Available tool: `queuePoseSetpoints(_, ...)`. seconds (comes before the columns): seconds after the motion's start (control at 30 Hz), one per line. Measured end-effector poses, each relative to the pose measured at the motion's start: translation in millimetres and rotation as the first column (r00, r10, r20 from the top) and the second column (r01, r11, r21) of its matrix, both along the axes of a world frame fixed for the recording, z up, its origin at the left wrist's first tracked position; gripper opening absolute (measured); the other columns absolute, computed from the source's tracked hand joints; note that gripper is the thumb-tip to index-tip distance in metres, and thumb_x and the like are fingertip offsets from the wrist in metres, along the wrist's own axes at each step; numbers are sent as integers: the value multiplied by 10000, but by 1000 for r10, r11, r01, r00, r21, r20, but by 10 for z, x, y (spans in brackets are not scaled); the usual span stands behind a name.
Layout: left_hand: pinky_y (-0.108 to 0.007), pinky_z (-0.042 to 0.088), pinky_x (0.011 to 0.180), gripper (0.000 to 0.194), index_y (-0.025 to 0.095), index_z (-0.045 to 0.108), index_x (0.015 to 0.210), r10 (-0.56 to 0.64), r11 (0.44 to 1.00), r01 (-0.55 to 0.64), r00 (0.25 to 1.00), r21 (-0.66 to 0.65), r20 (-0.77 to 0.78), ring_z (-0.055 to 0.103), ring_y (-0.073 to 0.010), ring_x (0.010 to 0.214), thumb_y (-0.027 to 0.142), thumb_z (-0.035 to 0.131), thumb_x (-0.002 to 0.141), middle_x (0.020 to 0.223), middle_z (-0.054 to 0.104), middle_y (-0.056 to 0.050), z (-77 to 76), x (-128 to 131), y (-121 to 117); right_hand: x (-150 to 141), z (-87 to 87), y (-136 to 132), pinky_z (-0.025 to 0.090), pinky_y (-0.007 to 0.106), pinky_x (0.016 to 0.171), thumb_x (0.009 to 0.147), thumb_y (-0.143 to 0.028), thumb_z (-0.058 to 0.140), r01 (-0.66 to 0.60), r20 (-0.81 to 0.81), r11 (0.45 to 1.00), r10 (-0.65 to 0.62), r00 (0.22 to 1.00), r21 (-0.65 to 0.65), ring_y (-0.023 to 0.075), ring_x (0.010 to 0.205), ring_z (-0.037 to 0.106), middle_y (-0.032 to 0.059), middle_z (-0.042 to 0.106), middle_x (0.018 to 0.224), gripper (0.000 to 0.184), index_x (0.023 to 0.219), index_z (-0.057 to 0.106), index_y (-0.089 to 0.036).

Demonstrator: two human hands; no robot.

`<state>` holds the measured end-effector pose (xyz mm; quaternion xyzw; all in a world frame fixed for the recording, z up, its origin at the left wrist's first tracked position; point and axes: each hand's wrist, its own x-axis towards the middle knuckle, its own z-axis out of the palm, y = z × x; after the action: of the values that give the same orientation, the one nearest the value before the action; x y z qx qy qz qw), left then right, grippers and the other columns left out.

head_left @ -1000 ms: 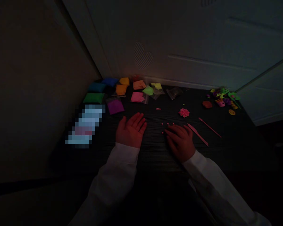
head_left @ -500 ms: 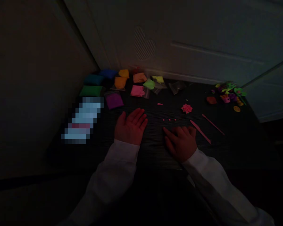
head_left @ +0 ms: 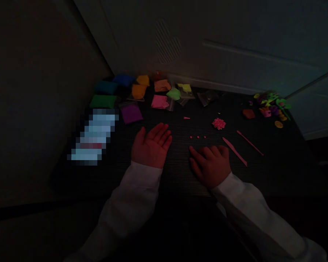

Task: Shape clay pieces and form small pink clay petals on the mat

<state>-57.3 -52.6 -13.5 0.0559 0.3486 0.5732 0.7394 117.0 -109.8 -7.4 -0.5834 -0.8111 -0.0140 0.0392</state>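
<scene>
My left hand (head_left: 151,145) is turned palm up over the dark table, fingers spread and nothing visible in the palm. To its right, my right hand (head_left: 211,165) faces palm down, index finger stretched out and apart from the thumb, the other fingers bent. Just beyond that index finger lies a row of three tiny pink clay balls (head_left: 198,137). A ruffled pink clay flower (head_left: 219,123) sits farther back, and a small pink clay piece (head_left: 186,118) lies left of it. Beside my right hand are a pink clay knife (head_left: 234,151) and a thin pink modelling tool (head_left: 250,142).
Several coloured clay packs line the back left, among them a purple pack (head_left: 131,112) and a pink one (head_left: 159,102). A pixelated bright screen (head_left: 94,134) is at the left. Finished clay pieces (head_left: 273,105) cluster back right, near a reddish-brown lump (head_left: 248,114). A panelled wall (head_left: 235,29) stands behind.
The view has shifted slightly, so the things on the table sit a little higher and more spread out. Both hands keep nearly the same pose and place.
</scene>
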Motion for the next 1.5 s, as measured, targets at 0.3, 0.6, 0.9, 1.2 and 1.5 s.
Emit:
queuePoseSetpoints(0.3, -320, 429, 815, 390, 157, 605, 828, 1, 1000, -2, 1000, -17, -21, 525, -182, 954, 457, 371, 743, 1008, 585, -73, 2, 2, -1, -4, -3, -1, 196, 415, 752, 803, -358, 373, -20, -12, 999, 20, 1000, 42, 200, 765, 407, 53, 573, 791, 358, 1117, 500, -241)
queuePoseSetpoints(0.6, -308, 432, 803, 395, 154, 607, 823, 10, 1000, -10, 1000, -1, -10, 533, -174, 929, 458, 368, 741, 1003, 585, -70, -1, -5, -5, 46, -34, 25, 234, 373, 769, 807, -372, 366, -2, -135, 1000, -1, 991, -22, 190, 823, 438, 52, 550, 902, 397, 1170, 437, -227)
queuePoseSetpoints(0.9, -289, 433, 769, 373, 152, 612, 797, 8, 1000, -7, 1000, -19, 24, 553, -148, 838, 439, 381, 740, 915, 603, -56, 14, -5, 2, 72, -66, 34, 243, 368, 761, 811, -338, 366, 8, -138, 1000, -9, 990, -5, 183, 815, 445, 52, 536, 888, 367, 1150, 461, -237)
queuePoseSetpoints(1.2, -264, 434, 623, 222, 151, 611, 732, -49, 997, 48, 999, -68, -19, 550, -126, 662, 300, 449, 708, 691, 599, -26, 51, 16, 2, 55, -71, 28, 237, 375, 767, 801, -333, 388, 15, -142, 1000, -14, 990, 6, 187, 820, 443, 54, 537, 883, 345, 1115, 497, -244)
queuePoseSetpoints(1.5, -221, 393, 621, 188, 191, 616, 785, -19, 941, 249, 714, 229, -700, 531, -115, 663, 186, 631, 597, 704, 607, -3, 26, 213, -123, 136, -56, 48, 284, 339, 751, 797, -250, 406, -18, -317, 1000, 23, 948, 17, 151, 827, 483, 38, 534, 883, 357, 1148, 462, -221)
